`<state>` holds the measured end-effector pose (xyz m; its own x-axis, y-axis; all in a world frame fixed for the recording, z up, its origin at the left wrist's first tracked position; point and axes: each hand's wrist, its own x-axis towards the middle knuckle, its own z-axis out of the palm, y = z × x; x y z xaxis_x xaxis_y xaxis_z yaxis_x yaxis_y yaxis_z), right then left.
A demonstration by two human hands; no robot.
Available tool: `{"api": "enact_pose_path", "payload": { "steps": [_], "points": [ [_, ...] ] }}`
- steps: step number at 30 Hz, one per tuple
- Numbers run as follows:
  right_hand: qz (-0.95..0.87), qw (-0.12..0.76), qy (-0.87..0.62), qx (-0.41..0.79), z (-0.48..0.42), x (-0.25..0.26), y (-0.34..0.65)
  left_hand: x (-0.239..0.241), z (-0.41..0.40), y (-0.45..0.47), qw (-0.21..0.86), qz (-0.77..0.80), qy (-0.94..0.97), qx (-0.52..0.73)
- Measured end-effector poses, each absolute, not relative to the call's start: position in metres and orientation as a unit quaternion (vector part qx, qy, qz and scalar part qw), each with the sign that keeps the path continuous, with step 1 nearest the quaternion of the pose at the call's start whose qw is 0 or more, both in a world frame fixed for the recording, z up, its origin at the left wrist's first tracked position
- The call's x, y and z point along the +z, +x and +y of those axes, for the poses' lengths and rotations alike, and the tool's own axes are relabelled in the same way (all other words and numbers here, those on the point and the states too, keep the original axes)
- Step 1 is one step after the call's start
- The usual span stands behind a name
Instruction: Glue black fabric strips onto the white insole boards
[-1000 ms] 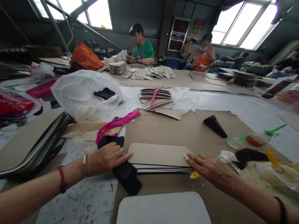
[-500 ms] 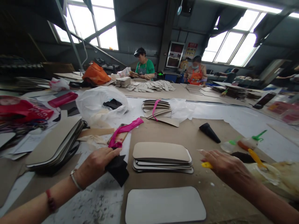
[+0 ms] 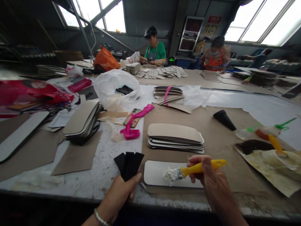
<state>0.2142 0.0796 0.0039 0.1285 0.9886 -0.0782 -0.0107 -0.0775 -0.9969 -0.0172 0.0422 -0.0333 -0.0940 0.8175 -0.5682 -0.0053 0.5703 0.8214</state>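
Observation:
My left hand [image 3: 121, 193] is closed on a fan of black strips [image 3: 129, 164], held upright near the table's front edge. My right hand [image 3: 208, 182] grips a yellow-handled glue brush [image 3: 195, 169]; its white bristles rest over a grey rounded board [image 3: 162, 173] lying flat just in front of me. Behind that board sits a stack of tan rounded boards [image 3: 175, 137] on brown cardboard [image 3: 211, 131].
A second board stack [image 3: 82, 121] lies at the left, with a pink ribbon [image 3: 134, 124] and a phone beside it. A black cone [image 3: 224, 120], glue-smeared paper [image 3: 270, 163] and another brush sit right. A white plastic bag [image 3: 116, 84] stands behind. Two people work at the far end.
My left hand lifted the black strips off the table toward me. My right hand picked up the yellow brush and brought it over the grey board. The camera pulled back.

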Motion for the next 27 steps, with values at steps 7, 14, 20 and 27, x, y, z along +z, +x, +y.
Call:
{"api": "enact_pose_path", "payload": {
  "steps": [7,14,20,27],
  "points": [
    [-0.454,0.439,-0.607,0.482,0.064,-0.027,0.18,-0.034,0.06,-0.006,0.631,0.636,0.334,0.293],
    [-0.628,0.434,-0.609,0.217,0.053,-0.024,0.192,-0.034,0.057,-0.004,0.614,0.65,0.343,0.287],
    [-0.646,0.409,-0.615,0.194,0.049,-0.01,0.198,-0.032,0.056,-0.006,0.632,0.645,0.333,0.271],
    [-0.683,0.422,-0.563,0.196,0.045,-0.02,0.183,-0.034,0.052,-0.009,0.639,0.645,0.322,0.269]
  ]
}}
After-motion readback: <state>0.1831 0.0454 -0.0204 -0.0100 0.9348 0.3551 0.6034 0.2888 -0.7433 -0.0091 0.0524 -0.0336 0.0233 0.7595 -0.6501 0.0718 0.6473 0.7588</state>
